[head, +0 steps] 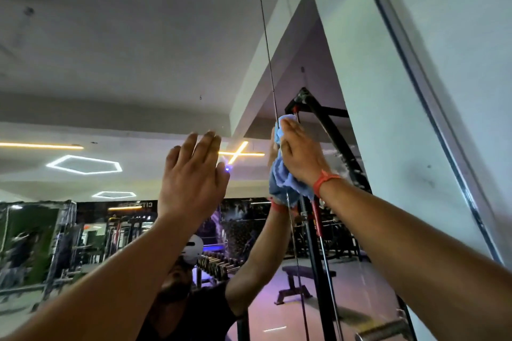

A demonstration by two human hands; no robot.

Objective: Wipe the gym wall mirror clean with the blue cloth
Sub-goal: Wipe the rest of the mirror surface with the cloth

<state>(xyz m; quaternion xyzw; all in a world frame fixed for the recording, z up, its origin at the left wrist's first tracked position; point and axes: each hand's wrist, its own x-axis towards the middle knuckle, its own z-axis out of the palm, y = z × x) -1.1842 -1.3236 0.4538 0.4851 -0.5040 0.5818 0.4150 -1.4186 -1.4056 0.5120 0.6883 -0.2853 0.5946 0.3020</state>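
Observation:
The wall mirror fills most of the view and reflects the gym behind me. My right hand is raised high and presses the crumpled blue cloth flat against the glass, right beside a thin vertical seam between two mirror panels. Its fingers are straight and the cloth bunches out below the palm. An orange band circles that wrist. My left hand is lifted to the left of the cloth, palm toward the mirror, fingers straight and together, holding nothing. Whether it touches the glass cannot be told.
A metal frame edge bounds the mirror on the right, with a white wall beyond it. The reflection shows a black cable machine, a weight bench, a dumbbell rack and lit ceiling strips.

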